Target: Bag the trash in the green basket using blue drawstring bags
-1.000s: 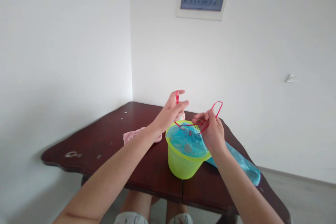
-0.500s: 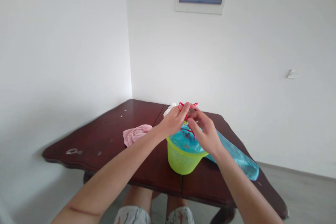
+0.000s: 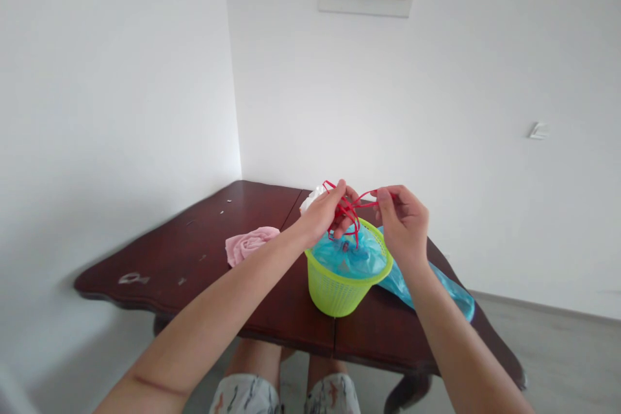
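Observation:
A yellow-green basket (image 3: 334, 291), its sides pierced with small holes, stands on the dark wooden table (image 3: 204, 226). Blue plastic film (image 3: 334, 257) bunches up inside it. Over the basket's left rim, my left hand (image 3: 330, 207) is closed around a tangle of red drawstring (image 3: 350, 212). Some strands hang from its fingers down toward the film. Up and to the right, my right hand (image 3: 402, 213) pinches another length of the same red string, stretched between the two hands. Whether the string is joined to the blue film cannot be made out.
A folded pink cloth (image 3: 250, 244) lies left of the basket. Behind my left hand is a crumpled white plastic bag (image 3: 311, 199). To the right, a long blue plastic bag (image 3: 453, 291) reaches toward the table's right edge. White walls meet behind the table.
My right hand has moved right and up, away from the left, drawing out a length of red string. More red loops now show around my left hand.

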Action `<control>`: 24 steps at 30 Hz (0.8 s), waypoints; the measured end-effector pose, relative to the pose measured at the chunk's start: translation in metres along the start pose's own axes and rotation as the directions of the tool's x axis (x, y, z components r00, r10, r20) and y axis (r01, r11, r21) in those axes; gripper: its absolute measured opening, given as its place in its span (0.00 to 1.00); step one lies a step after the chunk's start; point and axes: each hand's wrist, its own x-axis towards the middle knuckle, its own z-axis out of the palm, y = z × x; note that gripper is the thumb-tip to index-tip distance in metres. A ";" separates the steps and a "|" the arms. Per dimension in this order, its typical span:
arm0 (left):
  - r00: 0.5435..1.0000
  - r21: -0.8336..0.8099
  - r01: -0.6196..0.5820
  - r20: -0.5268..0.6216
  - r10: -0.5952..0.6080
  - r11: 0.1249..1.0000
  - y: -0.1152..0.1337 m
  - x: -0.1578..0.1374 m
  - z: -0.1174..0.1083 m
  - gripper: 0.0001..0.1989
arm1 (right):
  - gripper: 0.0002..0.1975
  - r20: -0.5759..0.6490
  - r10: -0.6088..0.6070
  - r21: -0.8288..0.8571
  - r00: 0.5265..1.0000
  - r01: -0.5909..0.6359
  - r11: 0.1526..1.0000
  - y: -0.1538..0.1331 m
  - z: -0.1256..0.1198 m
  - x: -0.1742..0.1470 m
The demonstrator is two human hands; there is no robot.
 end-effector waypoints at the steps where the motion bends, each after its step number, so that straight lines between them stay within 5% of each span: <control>1: 0.999 -0.024 0.035 -0.007 -0.035 0.999 0.002 0.000 -0.002 0.36 | 0.21 -0.011 0.018 0.020 1.000 -0.018 1.000 -0.004 -0.002 -0.001; 6: 0.990 -0.206 0.137 0.018 -0.136 0.969 0.008 0.005 -0.007 0.31 | 0.16 0.052 0.040 0.117 0.998 -0.046 0.992 -0.018 -0.010 -0.024; 11: 0.994 -0.281 0.104 0.063 -0.090 0.954 0.010 0.003 -0.005 0.29 | 0.16 0.389 0.144 -0.064 0.910 -0.130 0.990 -0.004 -0.016 -0.054; 13: 0.998 -0.162 0.009 0.066 0.002 0.987 0.015 -0.004 -0.002 0.31 | 0.17 0.332 0.137 -0.073 0.933 -0.119 0.990 0.000 -0.021 -0.056; 15: 0.988 0.104 -0.127 0.097 0.117 0.986 0.024 -0.014 0.002 0.32 | 0.15 0.151 0.032 -0.046 0.988 -0.025 0.999 -0.002 -0.026 -0.051; 17: 0.965 0.423 -0.247 0.185 0.184 0.872 0.037 -0.024 0.004 0.31 | 0.14 0.066 -0.073 -0.025 0.995 0.075 0.997 -0.006 -0.028 -0.043; 19: 0.934 0.624 -0.353 0.280 0.223 0.697 0.049 -0.031 0.006 0.28 | 0.18 0.157 -0.059 0.048 0.986 0.052 0.997 -0.007 -0.024 -0.036; 22: 0.865 0.740 -0.471 0.281 0.415 0.480 0.056 -0.034 0.005 0.21 | 0.26 0.361 0.161 0.169 0.919 -0.235 0.957 0.004 -0.012 -0.029; 24: 0.814 0.763 -0.482 0.209 0.542 0.430 0.053 -0.033 0.004 0.18 | 0.30 0.453 0.296 0.179 0.841 -0.411 0.894 0.017 -0.003 -0.027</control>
